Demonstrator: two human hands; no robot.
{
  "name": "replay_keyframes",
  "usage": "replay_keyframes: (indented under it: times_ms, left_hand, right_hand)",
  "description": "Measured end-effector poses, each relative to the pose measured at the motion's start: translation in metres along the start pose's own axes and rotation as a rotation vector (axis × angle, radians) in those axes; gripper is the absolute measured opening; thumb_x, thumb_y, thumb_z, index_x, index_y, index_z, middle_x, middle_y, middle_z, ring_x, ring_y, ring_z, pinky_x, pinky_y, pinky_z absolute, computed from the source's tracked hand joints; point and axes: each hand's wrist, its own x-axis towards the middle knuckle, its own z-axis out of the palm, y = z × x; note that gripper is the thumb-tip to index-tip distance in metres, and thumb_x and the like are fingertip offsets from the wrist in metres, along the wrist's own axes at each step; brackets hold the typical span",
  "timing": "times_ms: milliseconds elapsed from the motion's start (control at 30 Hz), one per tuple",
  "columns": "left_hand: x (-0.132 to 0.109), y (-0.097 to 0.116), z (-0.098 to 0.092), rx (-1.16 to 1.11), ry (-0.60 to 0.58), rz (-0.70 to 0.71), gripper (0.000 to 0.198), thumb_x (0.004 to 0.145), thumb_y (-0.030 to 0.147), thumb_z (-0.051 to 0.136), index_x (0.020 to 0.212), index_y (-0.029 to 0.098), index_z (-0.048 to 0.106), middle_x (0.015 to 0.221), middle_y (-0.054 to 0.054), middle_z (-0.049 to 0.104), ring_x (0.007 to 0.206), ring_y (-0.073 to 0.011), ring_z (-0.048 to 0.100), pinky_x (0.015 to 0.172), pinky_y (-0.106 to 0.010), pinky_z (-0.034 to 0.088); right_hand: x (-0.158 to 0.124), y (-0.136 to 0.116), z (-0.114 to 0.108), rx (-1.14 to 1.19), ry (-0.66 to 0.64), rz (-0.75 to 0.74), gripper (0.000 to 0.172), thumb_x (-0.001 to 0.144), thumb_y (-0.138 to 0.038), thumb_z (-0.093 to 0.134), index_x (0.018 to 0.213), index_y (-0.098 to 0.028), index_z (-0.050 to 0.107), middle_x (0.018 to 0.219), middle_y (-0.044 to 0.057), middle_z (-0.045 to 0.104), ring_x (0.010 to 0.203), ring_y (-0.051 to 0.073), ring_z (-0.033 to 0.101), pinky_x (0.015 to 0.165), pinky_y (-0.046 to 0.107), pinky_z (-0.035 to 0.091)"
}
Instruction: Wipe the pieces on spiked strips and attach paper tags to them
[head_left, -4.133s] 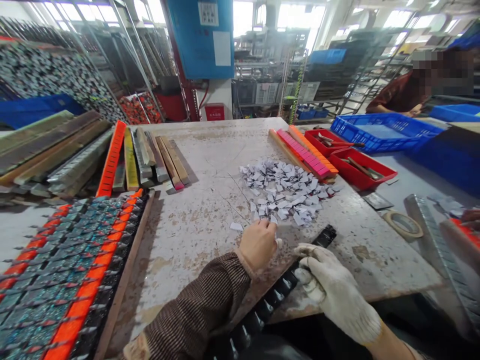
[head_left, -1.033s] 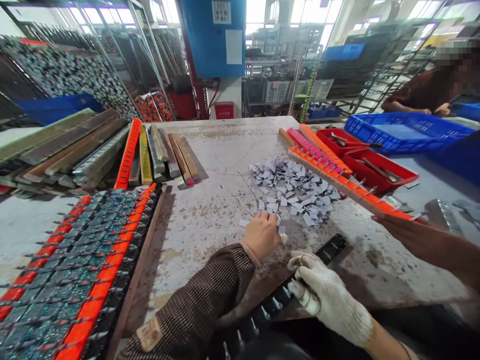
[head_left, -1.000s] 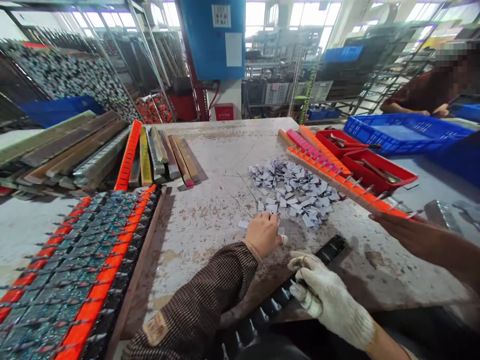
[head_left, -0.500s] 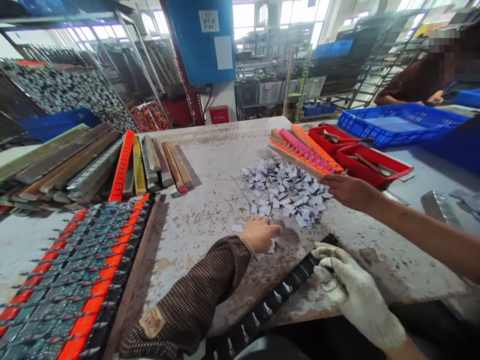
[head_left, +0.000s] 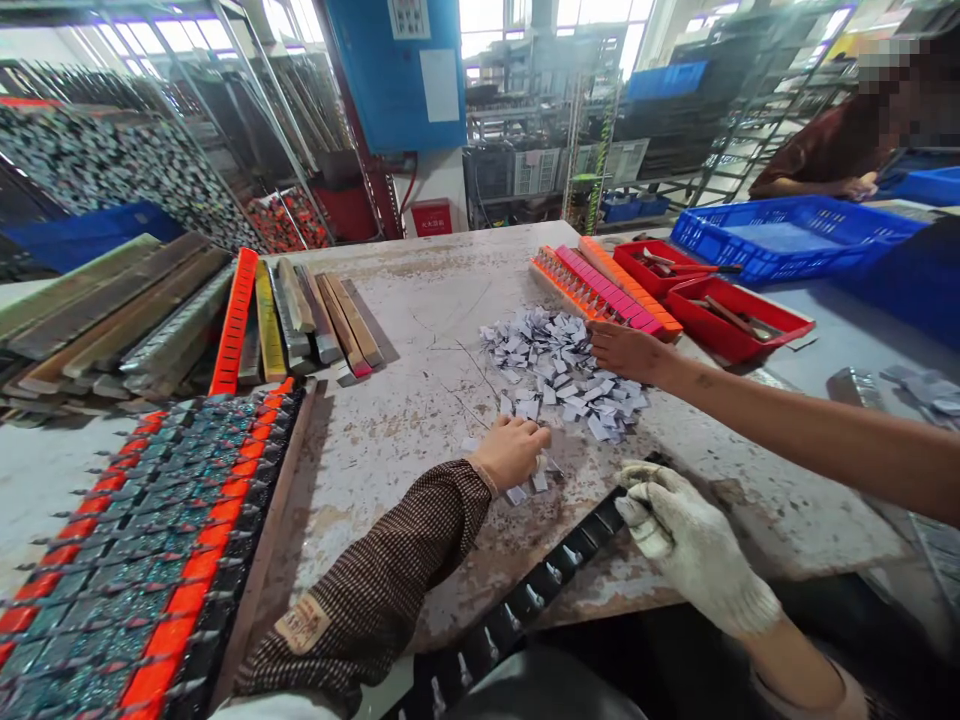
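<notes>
My bare left hand (head_left: 511, 455), in a brown checked sleeve, rests low over a few small white tags (head_left: 517, 494) near the front of the pile. Its fingers are bent together; what lies under the fingertips is mostly hidden. In a white knit glove, my right hand (head_left: 679, 530) is at the far end of a black slotted strip (head_left: 525, 605), fingers curled closed. Whatever they pinch cannot be made out. Several slots of the strip hold small shiny metal pieces, while those nearest the glove look bare. The strip slants from my lap onto the table's edge.
Another person's bare hand (head_left: 626, 352) reaches from the right into the white tag pile (head_left: 577, 375). Orange and pink strips (head_left: 600, 285), red bins (head_left: 739, 318) and a blue crate (head_left: 795, 240) stand behind. Loaded strips (head_left: 142, 550) and wooden bars (head_left: 127, 310) lie left.
The other person's hand has moved left from the orange strips onto the tag pile. My gloved hand has shifted slightly along the strip's end. My left hand stays over the tags. The view has tilted slightly.
</notes>
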Motion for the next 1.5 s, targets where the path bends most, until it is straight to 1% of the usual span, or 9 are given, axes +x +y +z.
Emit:
replay_keyframes:
  times_ms: [333,500,633,800,933,1033,1133,1233,1500]
  left_hand:
    - [-0.001,0.004,-0.008,-0.060,0.013,-0.015,0.012,0.084,0.018,0.065,0.096,0.019,0.065,0.109,-0.010,0.069,0.105,-0.0281,0.065,0.093,-0.039,0.047]
    - [-0.026,0.034,-0.015,-0.124,0.145,0.002,0.011,0.090,0.018,0.060,0.101,0.018,0.059,0.097,-0.007,0.073,0.095,-0.0242,0.069,0.097,-0.037,0.045]
    - [-0.043,0.057,-0.011,-0.137,0.347,0.122,0.005,0.092,0.018,0.059,0.096,0.019,0.056,0.089,-0.004,0.073,0.082,-0.0202,0.069,0.091,-0.036,0.047]
    - [-0.059,0.068,0.001,-0.150,0.578,0.313,0.012,0.103,0.017,0.045,0.095,0.019,0.053,0.107,-0.007,0.074,0.092,-0.0172,0.069,0.097,-0.037,0.045]
    - [-0.070,0.066,0.001,-0.279,0.413,0.288,0.010,0.095,0.021,0.059,0.104,0.019,0.055,0.115,-0.008,0.072,0.100,-0.0216,0.068,0.090,-0.035,0.048]
    - [-0.080,0.058,0.001,-0.478,0.208,0.044,0.027,0.088,0.036,0.073,0.103,0.020,0.057,0.096,-0.004,0.073,0.083,-0.0205,0.067,0.072,-0.030,0.048]
    - [-0.091,0.050,0.006,-0.612,0.029,-0.023,0.029,0.086,0.043,0.075,0.087,0.020,0.058,0.079,0.000,0.068,0.067,-0.0161,0.061,0.058,-0.026,0.039]
    - [-0.098,0.049,0.012,-0.645,-0.018,-0.010,0.023,0.088,0.036,0.073,0.082,0.019,0.059,0.076,0.000,0.066,0.065,-0.0146,0.058,0.056,-0.025,0.036]
    - [-0.099,0.052,0.014,-0.616,-0.032,0.001,0.020,0.090,0.037,0.072,0.095,0.018,0.068,0.089,-0.005,0.072,0.078,-0.0194,0.065,0.066,-0.027,0.044]
  right_hand:
    - [0.016,-0.007,0.001,-0.066,-0.011,0.035,0.014,0.094,-0.030,0.058,0.083,-0.027,0.065,0.115,0.010,0.072,0.113,0.033,0.068,0.101,0.052,0.055]
    - [0.022,-0.016,0.009,0.026,-0.022,0.161,0.028,0.095,-0.045,0.058,0.086,-0.021,0.069,0.118,0.015,0.071,0.125,0.039,0.059,0.113,0.060,0.041]
    - [0.024,-0.018,0.018,0.162,-0.064,0.233,0.037,0.103,-0.048,0.043,0.103,-0.021,0.069,0.109,0.011,0.074,0.102,0.027,0.070,0.094,0.045,0.058]
    - [0.015,-0.019,0.011,0.260,-0.094,0.255,0.043,0.102,-0.055,0.044,0.106,-0.020,0.070,0.103,0.009,0.076,0.090,0.024,0.073,0.082,0.038,0.062]
    - [-0.001,-0.026,0.000,0.206,-0.101,0.242,0.029,0.102,-0.044,0.050,0.103,-0.023,0.070,0.112,0.009,0.074,0.097,0.024,0.072,0.083,0.038,0.062]
    - [-0.014,-0.029,-0.001,0.101,-0.034,0.165,0.017,0.098,-0.035,0.057,0.101,-0.024,0.069,0.125,0.010,0.069,0.120,0.029,0.065,0.100,0.047,0.056]
    - [-0.021,-0.031,0.004,-0.073,-0.002,-0.027,0.006,0.094,-0.025,0.060,0.095,-0.022,0.065,0.118,0.010,0.070,0.128,0.031,0.059,0.108,0.053,0.049]
    - [-0.021,-0.036,0.005,-0.244,0.001,-0.149,0.002,0.092,-0.019,0.061,0.092,-0.020,0.063,0.112,0.011,0.071,0.124,0.031,0.061,0.110,0.054,0.048]
    - [-0.008,-0.049,0.000,-0.395,-0.143,-0.167,0.015,0.094,-0.018,0.055,0.089,-0.018,0.070,0.103,0.011,0.074,0.121,0.032,0.065,0.115,0.056,0.042]
